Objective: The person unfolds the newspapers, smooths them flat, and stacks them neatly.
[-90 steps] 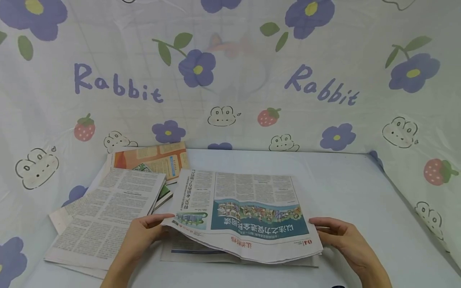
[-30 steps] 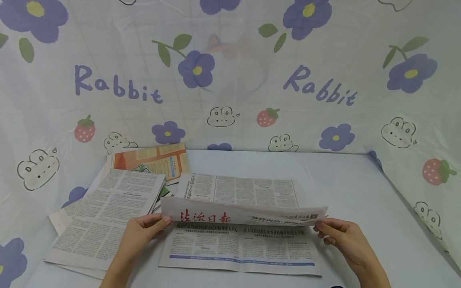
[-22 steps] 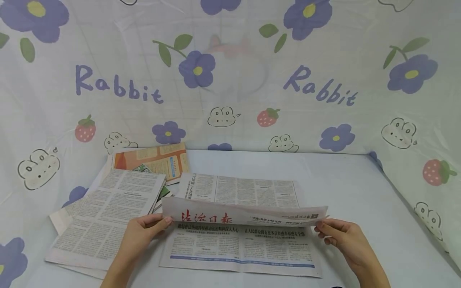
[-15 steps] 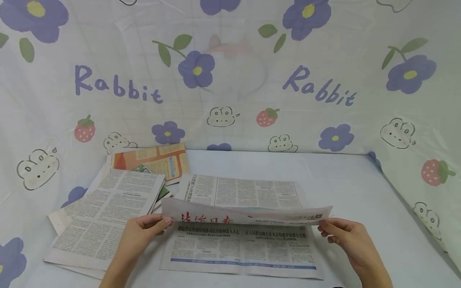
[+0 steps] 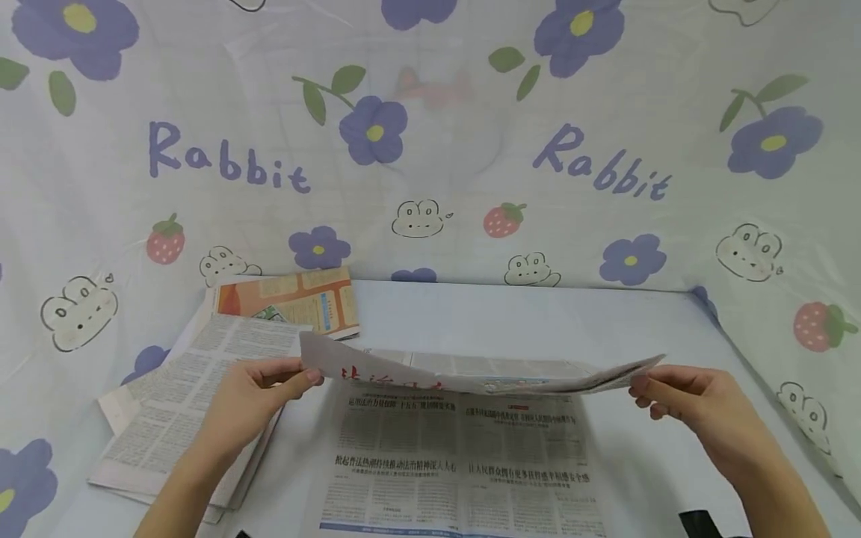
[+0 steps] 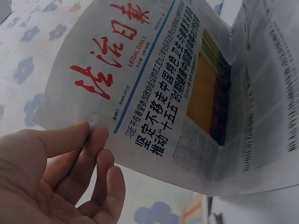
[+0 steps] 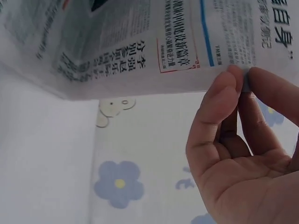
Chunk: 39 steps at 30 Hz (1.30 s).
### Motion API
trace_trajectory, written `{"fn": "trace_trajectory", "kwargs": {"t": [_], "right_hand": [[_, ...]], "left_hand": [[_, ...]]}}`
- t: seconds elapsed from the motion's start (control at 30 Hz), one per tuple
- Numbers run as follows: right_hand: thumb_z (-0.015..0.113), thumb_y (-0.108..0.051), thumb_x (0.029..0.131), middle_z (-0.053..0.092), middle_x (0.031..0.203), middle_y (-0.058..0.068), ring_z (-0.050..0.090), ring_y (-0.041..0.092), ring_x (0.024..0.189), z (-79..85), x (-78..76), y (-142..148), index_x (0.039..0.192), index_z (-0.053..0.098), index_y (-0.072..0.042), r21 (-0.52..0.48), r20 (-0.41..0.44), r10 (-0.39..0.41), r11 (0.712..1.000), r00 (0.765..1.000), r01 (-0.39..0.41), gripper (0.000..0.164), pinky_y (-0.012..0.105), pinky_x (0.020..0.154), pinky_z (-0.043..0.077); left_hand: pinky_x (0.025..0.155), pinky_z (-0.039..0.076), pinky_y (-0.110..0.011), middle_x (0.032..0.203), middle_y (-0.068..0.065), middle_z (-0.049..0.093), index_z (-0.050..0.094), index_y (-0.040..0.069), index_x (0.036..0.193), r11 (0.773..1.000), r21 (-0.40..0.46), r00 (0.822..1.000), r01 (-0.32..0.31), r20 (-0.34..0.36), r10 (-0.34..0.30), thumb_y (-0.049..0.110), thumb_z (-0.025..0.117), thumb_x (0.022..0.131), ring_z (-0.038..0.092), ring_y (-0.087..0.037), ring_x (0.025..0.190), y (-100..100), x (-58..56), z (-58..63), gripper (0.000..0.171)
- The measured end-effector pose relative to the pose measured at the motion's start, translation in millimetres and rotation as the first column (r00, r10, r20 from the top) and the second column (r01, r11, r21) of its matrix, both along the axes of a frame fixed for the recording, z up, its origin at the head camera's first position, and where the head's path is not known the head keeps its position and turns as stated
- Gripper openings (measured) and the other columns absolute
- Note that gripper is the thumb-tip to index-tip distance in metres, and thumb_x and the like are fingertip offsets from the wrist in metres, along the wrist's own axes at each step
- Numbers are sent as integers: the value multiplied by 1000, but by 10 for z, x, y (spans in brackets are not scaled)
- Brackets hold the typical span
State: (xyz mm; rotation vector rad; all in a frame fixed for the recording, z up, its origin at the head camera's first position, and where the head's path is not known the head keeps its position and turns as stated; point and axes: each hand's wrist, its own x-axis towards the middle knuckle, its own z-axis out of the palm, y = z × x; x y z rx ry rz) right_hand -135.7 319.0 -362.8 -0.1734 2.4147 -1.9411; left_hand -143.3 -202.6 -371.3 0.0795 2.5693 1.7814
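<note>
A newspaper (image 5: 464, 448) with a red Chinese masthead is raised above the white table, its upper edge folded toward me. My left hand (image 5: 252, 400) pinches its left edge between thumb and fingers. At the opposite edge, my right hand (image 5: 696, 400) pinches the paper likewise. In the left wrist view the left hand (image 6: 70, 163) grips a corner beside the red title and the words LEGAL DAILY. The right wrist view has thumb and fingers of the right hand (image 7: 243, 140) on the printed sheet's margin. Part of the newspaper's lower half runs out of the head view.
Left of the newspaper lies a stack of folded newspapers (image 5: 202, 403). Behind it is an orange printed sheet (image 5: 289, 295). A flowered curtain (image 5: 457, 149) hangs along the back of the white table (image 5: 646, 321). A black object (image 5: 699, 523) shows at the bottom right edge.
Three seconds ago the newspaper lay with another page up; its near edge was then turned up, showing the red masthead. Both hands have since lifted it higher, the right moving outward.
</note>
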Motion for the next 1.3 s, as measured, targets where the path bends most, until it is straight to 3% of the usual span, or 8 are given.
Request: {"fn": "trace_trajectory", "kwargs": {"t": [0.1, 0.2, 0.4, 0.53, 0.73, 0.9, 1.07, 1.3], "right_hand": [[64, -2, 95, 71, 85, 9, 65, 18, 77, 174, -95, -12, 101, 72, 5, 11, -29, 36, 999, 999, -35, 12, 27, 69, 53], [64, -6, 96, 71, 88, 10, 66, 20, 79, 345, -161, -36, 105, 70, 6, 91, -55, 62, 994, 997, -57, 16, 29, 70, 55], [67, -16, 96, 68, 90, 8, 64, 22, 79, 551, -360, -54, 109, 69, 5, 204, -69, 41, 979, 997, -26, 25, 29, 71, 55], [70, -25, 94, 68, 100, 1, 63, 20, 84, 519, -574, -60, 116, 68, 4, 231, -46, -12, 973, 999, 23, 36, 30, 72, 56], [68, -33, 95, 68, 100, 0, 63, 19, 87, 374, -805, -55, 121, 62, 7, 203, -3, -54, 978, 999, 53, 49, 31, 73, 56], [68, -33, 94, 68, 94, 0, 64, 19, 82, 303, -895, -90, 120, 60, 10, 188, -4, -78, 979, 997, 77, 50, 32, 69, 55], [68, -31, 95, 67, 90, -1, 63, 17, 80, 284, -946, -121, 121, 59, 12, 191, -1, -105, 976, 995, 103, 51, 31, 67, 55], [68, -33, 95, 66, 90, -1, 62, 17, 80, 237, -1025, -119, 124, 58, 9, 230, 22, -139, 965, 990, 130, 52, 28, 68, 54]], "left_hand": [[83, 52, -35, 100, -1, 74, 76, 9, 112, 999, -23, 998, 34, -43, -35, 40, 74, 88, 65, -18, 101, -44, -38, 159, 39], [84, 52, -35, 102, -1, 74, 75, 11, 114, 997, -49, 996, 52, -76, -55, 40, 73, 90, 65, -17, 102, -94, -74, 293, 38], [77, 55, -32, 103, -4, 72, 74, 9, 115, 993, -96, 969, 76, -227, -96, 30, 69, 94, 66, -22, 92, -150, -219, 426, 29], [75, 55, -32, 105, -5, 71, 73, 10, 115, 991, -84, 956, 106, -266, -124, 25, 69, 95, 66, -23, 91, -131, -383, 384, 26], [75, 57, -34, 104, -15, 69, 71, 0, 115, 992, 1, 958, 129, -258, -125, 18, 69, 95, 65, -24, 87, -56, -571, 274, 27], [74, 57, -34, 101, -18, 68, 69, -3, 114, 993, 41, 961, 106, -261, -92, 16, 71, 93, 65, -23, 84, -7, -649, 216, 28], [74, 57, -35, 113, -15, 66, 69, -4, 112, 996, 53, 969, 79, -240, -64, 17, 73, 92, 67, -19, 85, 13, -712, 157, 29], [69, 58, -34, 96, -22, 67, 60, -7, 106, 993, 76, 973, 84, -220, -66, 9, 69, 94, 67, -21, 79, 50, -808, 2, 22]]}}
